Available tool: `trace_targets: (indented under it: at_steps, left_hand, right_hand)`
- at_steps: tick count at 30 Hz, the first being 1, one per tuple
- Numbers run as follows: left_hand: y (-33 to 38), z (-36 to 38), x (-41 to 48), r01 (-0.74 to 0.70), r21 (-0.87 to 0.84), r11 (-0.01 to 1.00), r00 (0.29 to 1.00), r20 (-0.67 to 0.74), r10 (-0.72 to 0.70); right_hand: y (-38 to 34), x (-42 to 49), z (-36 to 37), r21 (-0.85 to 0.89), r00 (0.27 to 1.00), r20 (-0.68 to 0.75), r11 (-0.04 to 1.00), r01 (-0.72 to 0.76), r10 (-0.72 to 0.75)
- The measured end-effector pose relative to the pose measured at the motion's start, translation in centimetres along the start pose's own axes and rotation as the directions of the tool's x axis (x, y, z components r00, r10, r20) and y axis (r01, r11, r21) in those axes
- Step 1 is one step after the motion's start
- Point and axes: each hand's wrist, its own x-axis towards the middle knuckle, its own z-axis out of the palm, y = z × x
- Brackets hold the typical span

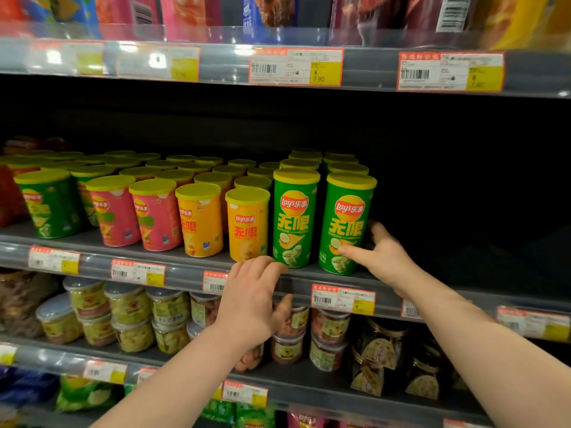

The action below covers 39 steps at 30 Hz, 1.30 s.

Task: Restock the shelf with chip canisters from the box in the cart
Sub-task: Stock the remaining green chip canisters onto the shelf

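Note:
Two tall green chip canisters stand at the right end of the stocked row on the middle shelf [191, 270]. My right hand [383, 257] holds the right green canister [347, 223] low on its right side, thumb across the front and fingers reaching behind it. The left green canister [293, 217] stands free beside it. My left hand [253, 298] rests on the shelf's front edge just below that canister's base, fingers bent over the lip and thumb in front of the price rail. Shorter orange [247, 227], pink [156, 214] and green [51, 205] canisters fill the row to the left. No cart or box shows.
Right of the held canister the shelf is dark, bare space [463, 242]. Price tags [343, 299] line the shelf rails. Clear snack tubs [129, 316] fill the shelf below, and bagged snacks [191, 10] sit on the shelf above.

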Motion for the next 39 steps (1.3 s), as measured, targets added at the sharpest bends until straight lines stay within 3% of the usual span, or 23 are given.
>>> trace_targets:
  at_steps: [12,20,23,29,34,39]
  left_hand:
    - [1.1,-1.2,0.3,0.021,-0.009,1.0,0.989,0.146,-0.019]
    - [0.5,-2.2,-1.1,-0.01,-0.109,0.994,0.997,0.075,0.018]
    - [0.5,-2.7,-2.6,0.012,-0.09,0.996,0.988,0.154,0.002]
    - [-2.3,-4.6,-7.4,0.015,0.045,0.999,0.94,0.34,-0.029]
    - [-6.5,-6.7,-13.1,0.098,0.091,0.991,0.902,0.413,-0.127]
    - [-10.7,-9.4,-19.7,0.214,0.156,0.964,0.848,0.459,-0.263]
  right_hand:
    - [0.1,-0.3,0.0,-0.15,0.998,-0.036,0.988,0.038,-0.044]
    - [0.0,-3.9,0.2,-0.438,0.965,-0.173,0.893,0.106,-0.199]
    - [-0.5,-6.2,1.5,-0.571,0.966,-0.073,0.804,0.165,-0.25]
    - [-1.7,-9.2,7.1,-0.73,0.935,0.268,0.585,0.354,-0.231]
    - [-3.1,-12.1,13.5,-0.737,0.873,0.441,0.47,0.485,-0.21]
    - [-4.9,-15.8,20.4,-0.659,0.796,0.57,0.466,0.591,-0.205]
